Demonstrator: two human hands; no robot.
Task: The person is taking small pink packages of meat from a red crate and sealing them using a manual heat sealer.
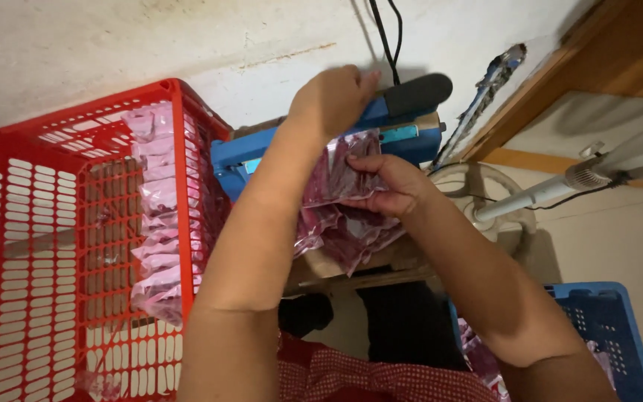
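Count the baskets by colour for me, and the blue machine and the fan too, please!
Red basket: 1
Blue basket: 1
Blue sealing machine: 1
Fan on a stand: 1
Total: 4
The left hand presses on the machine; the right hand holds a clear bag of dark red pieces.

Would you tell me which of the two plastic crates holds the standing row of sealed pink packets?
The red slotted plastic crate on the left; packets line its right wall. The blue plastic crate sits lower right.
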